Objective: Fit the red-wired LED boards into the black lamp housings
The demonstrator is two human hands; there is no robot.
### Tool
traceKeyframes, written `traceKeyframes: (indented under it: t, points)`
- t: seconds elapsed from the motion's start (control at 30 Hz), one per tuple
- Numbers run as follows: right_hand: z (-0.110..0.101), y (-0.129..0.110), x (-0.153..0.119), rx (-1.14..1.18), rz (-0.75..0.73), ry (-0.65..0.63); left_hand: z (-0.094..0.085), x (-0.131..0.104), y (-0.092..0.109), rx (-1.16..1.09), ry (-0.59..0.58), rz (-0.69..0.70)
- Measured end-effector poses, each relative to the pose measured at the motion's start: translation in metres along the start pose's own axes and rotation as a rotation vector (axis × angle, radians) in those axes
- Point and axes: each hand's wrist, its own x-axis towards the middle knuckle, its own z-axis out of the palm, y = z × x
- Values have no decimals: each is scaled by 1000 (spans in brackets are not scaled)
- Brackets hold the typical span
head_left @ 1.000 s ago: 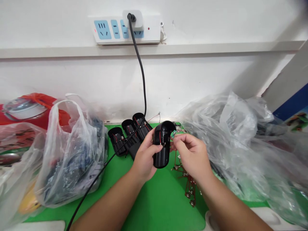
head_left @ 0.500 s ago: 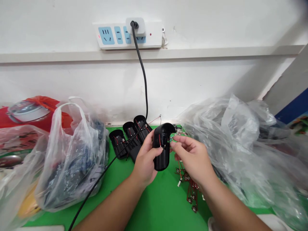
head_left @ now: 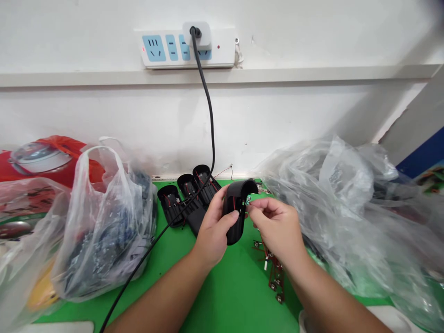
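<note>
My left hand (head_left: pixel 215 226) is wrapped round a black plastic housing (head_left: pixel 237 233), holding it tilted above the green table. Inside its hollow runs a red wire (head_left: pixel 234 202). At the housing's right edge, my right hand (head_left: pixel 275 222) pinches a small green circuit board (head_left: pixel 248 199) between thumb and fingertips. Below that hand lie red wires with small round metal parts (head_left: pixel 276 283) and a white connector (head_left: pixel 265 265). More black housings (head_left: pixel 169 203) with red wires inside rest on the table behind my left hand.
A black cable (head_left: pixel 209 101) drops from a power strip (head_left: pixel 187 48) on the wall and crosses the housings. Filled plastic bags (head_left: pixel 100 231) stand at left. Crumpled clear plastic (head_left: pixel 350 208) covers the right side of the green table (head_left: pixel 239 291).
The housing in my left hand has turned and shifted slightly right. My right hand has stayed at its edge with the small board, and the white connector beneath has swung a little right.
</note>
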Motion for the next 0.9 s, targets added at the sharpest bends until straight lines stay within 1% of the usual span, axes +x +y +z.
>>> traceKeyframes:
  t: [0.1,0.2,0.27,0.33,0.47,0.9]
  points:
    - [0,4,-2,-110,-131,14,-1,0,-1,23,-26,35]
    - [-1,9,-4,-291,-369,16,1,-1,0,32,-21,32]
    - [-2,12,-4,-377,-499,6,3,-1,1,32,-17,17]
    - [-2,15,-4,-412,-561,-3,4,-2,2,29,-16,13]
    - [-1,17,-3,-440,-600,2,4,-2,2,25,-23,16]
    - [-1,14,-3,-413,-558,2,2,-2,0,42,-45,21]
